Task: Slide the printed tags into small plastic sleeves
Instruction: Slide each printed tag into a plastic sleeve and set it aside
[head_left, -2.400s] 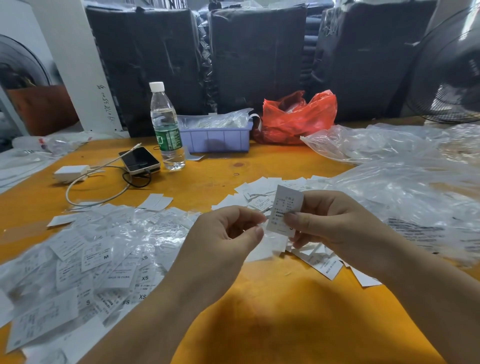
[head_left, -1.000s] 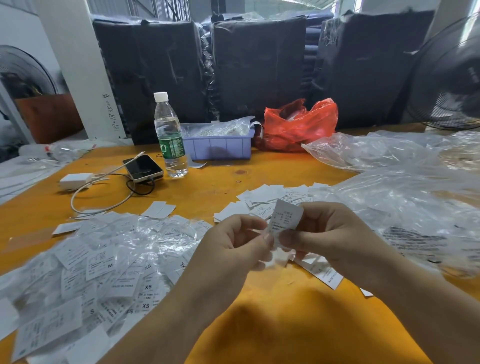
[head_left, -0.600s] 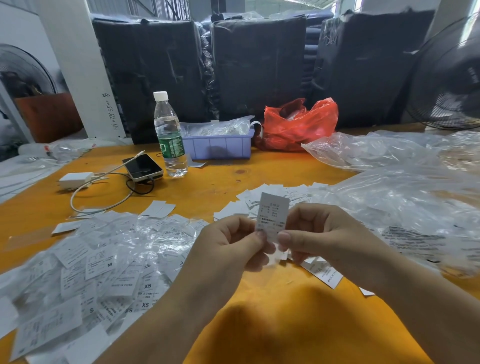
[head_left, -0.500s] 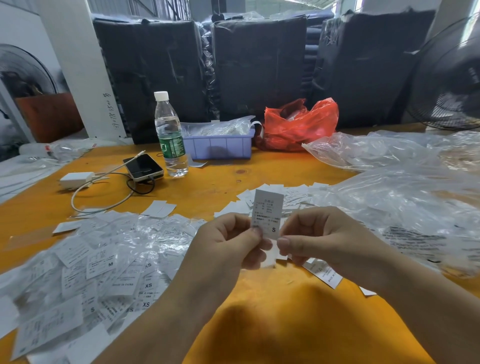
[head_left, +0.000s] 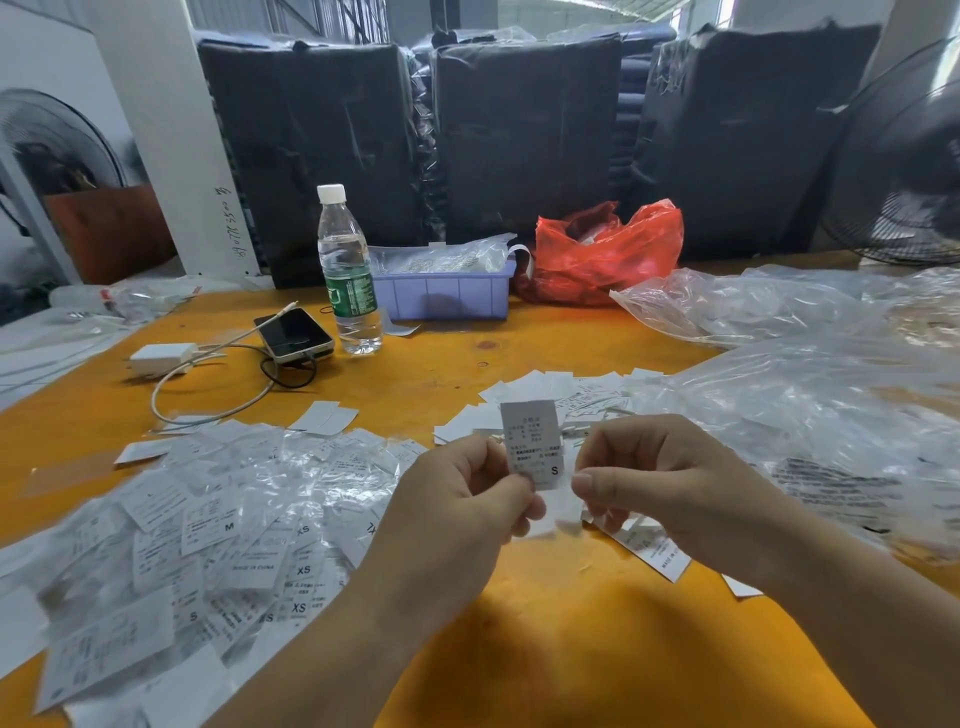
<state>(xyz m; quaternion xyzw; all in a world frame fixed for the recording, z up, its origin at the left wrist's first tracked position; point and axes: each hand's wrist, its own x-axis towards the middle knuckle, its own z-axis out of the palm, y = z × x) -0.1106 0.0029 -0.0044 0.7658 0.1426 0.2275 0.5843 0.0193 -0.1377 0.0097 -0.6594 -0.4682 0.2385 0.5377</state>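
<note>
I hold one printed tag (head_left: 532, 441) upright over the orange table (head_left: 571, 649); it is marked S and looks greyish, as if behind clear film. My left hand (head_left: 462, 512) pinches its lower left corner between thumb and forefinger. At the tag's lower right edge my right hand (head_left: 670, 483) has its thumb and curled fingers closed; the sleeve film there is too clear to make out. Loose bare tags (head_left: 545, 389) lie just beyond my hands. A heap of sleeved tags (head_left: 208, 535) covers the table's left side.
A crumpled pile of clear plastic (head_left: 810, 415) fills the right. Behind stand a water bottle (head_left: 349, 275), a phone (head_left: 293, 335) with cable and charger (head_left: 161, 358), a purple bin (head_left: 441, 296) and a red bag (head_left: 608, 254). Black wrapped bales line the back.
The tag has swung from a rightward tilt to upright and shifted left. My left hand has taken its lower left corner, and my right thumb has slid to its right edge.
</note>
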